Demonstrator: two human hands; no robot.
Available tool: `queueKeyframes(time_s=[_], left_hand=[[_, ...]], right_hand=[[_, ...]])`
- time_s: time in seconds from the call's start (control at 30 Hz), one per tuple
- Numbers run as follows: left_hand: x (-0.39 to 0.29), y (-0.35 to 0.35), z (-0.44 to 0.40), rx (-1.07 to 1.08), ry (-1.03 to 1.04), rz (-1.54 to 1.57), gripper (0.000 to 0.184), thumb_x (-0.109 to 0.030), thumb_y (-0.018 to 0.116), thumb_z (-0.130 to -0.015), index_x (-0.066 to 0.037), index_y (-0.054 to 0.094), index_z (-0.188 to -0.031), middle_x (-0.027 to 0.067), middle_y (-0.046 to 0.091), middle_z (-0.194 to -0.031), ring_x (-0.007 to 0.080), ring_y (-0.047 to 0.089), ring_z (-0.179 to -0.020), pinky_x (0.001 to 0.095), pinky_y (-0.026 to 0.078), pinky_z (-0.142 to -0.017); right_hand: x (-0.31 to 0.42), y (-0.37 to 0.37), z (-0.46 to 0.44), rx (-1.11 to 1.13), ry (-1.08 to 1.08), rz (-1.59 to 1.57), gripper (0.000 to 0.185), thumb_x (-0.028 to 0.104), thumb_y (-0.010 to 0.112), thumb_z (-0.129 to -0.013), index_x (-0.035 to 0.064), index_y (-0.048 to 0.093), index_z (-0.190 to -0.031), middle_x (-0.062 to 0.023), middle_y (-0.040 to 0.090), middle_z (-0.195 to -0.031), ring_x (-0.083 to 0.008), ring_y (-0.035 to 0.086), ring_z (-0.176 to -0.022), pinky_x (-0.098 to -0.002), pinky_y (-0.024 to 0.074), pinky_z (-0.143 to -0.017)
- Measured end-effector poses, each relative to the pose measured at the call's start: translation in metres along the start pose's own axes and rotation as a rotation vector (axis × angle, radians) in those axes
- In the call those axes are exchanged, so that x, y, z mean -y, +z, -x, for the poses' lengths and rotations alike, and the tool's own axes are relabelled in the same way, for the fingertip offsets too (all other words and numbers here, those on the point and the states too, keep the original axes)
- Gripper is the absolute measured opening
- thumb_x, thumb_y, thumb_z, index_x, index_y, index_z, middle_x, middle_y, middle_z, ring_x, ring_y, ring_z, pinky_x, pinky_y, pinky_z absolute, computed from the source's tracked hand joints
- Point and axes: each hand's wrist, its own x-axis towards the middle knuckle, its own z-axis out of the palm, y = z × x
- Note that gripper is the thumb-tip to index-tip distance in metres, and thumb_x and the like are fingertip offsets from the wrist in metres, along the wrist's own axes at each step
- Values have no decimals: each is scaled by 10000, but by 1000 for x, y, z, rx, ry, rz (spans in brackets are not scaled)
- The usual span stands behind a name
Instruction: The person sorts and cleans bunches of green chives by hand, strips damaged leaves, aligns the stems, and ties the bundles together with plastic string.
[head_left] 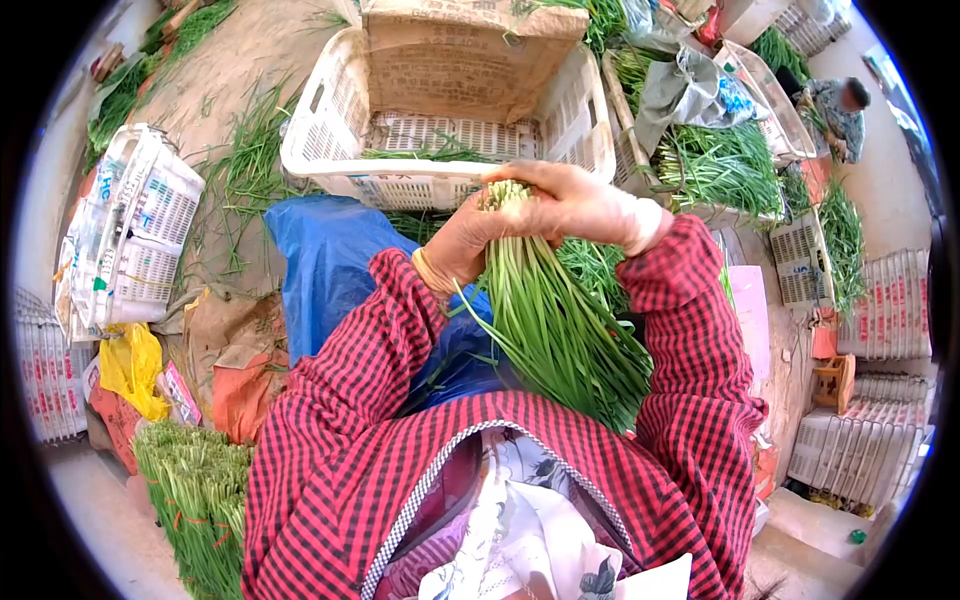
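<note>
A thick bunch of garlic chives (562, 325) hangs between my hands, pale cut ends up and green leaves fanning down toward my lap. My left hand (458, 246) wraps the stems from the left, just below the cut ends. From the right, my right hand (565, 200) closes over the top of the same stems, its fingers partly hidden behind them. Pale bands circle both wrists. Just beyond my hands stands a white plastic crate (330, 180), lined at the back with brown cardboard (455, 65) and holding some loose leaves.
Blue plastic sheeting (325, 265) covers my left knee side. Tied chive bundles (195, 480) stand at lower left, near a yellow bag (132, 370) and stacked white crates (150, 235). Crates of chives (720, 165) stand at right, where another person (835, 110) is. Loose leaves litter the floor.
</note>
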Motion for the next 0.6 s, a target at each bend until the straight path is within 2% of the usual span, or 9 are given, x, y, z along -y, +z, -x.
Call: queueKeyframes(time_s=[0.03,0.07,0.2,0.27,0.3,0.4,0.5,0.57,0.6], left_hand=[[-3,0,-2,65,-58,-53,401,-147,733,-811,-24,611,-1173,103,685,-1020,214,674,-972,348,540,-896],[-2,5,-2,46,37,-63,307,-148,718,-810,-7,653,-1075,112,706,-931,209,687,-923,335,549,-864],[-2,2,-2,65,-44,-34,379,-143,719,-805,6,624,-1140,101,697,-959,206,684,-905,336,557,-843],[-3,3,-4,102,-57,-37,403,-145,719,-806,7,614,-1164,99,692,-961,204,683,-903,336,557,-842],[-3,3,-4,131,-64,-34,427,-148,720,-807,8,604,-1188,96,688,-964,201,681,-902,336,557,-841],[-7,8,-3,160,-69,-34,572,-141,718,-811,16,531,-1328,98,684,-969,195,680,-895,327,557,-833],[-2,4,-4,177,-48,-14,684,-138,700,-831,10,431,-1442,98,685,-959,192,683,-870,317,561,-813],[5,-1,-3,14,-3,60,601,-129,668,-860,7,459,-1407,103,689,-944,192,687,-843,314,566,-791],[11,-3,-6,-100,20,96,486,-114,637,-884,7,510,-1337,113,693,-934,196,687,-820,319,573,-766]], right_hand=[[0,-8,4,91,95,-409,596,394,666,-954,43,499,-1406,-21,642,-979,-101,597,-852,-269,494,-766],[2,-12,11,22,130,-459,519,362,629,-984,29,541,-1372,-7,626,-913,-73,578,-789,-233,472,-709],[-7,-18,18,-20,183,-274,389,307,610,-1002,18,619,-1263,21,619,-843,-87,608,-714,-245,484,-675],[-9,-14,17,-169,34,20,206,241,625,-961,74,700,-1056,-59,686,-760,-186,658,-709,-336,522,-665],[-2,-13,19,-173,36,17,206,241,625,-961,74,700,-1056,-59,686,-760,-186,658,-709,-336,522,-665],[18,-17,23,-490,-46,645,135,218,629,-914,101,689,-939,-162,675,-795,-360,667,-761,-413,536,-675],[-15,-47,24,-893,-97,487,173,272,665,-911,107,694,-959,-135,686,-766,-318,688,-719,-411,538,-662],[-9,-65,36,-900,204,608,233,300,692,-901,94,709,-1009,-141,702,-797,-306,700,-760,-402,544,-700],[-15,-61,41,-823,161,717,374,334,713,-890,26,684,-1100,-189,705,-980,-319,692,-923,-394,541,-809]])
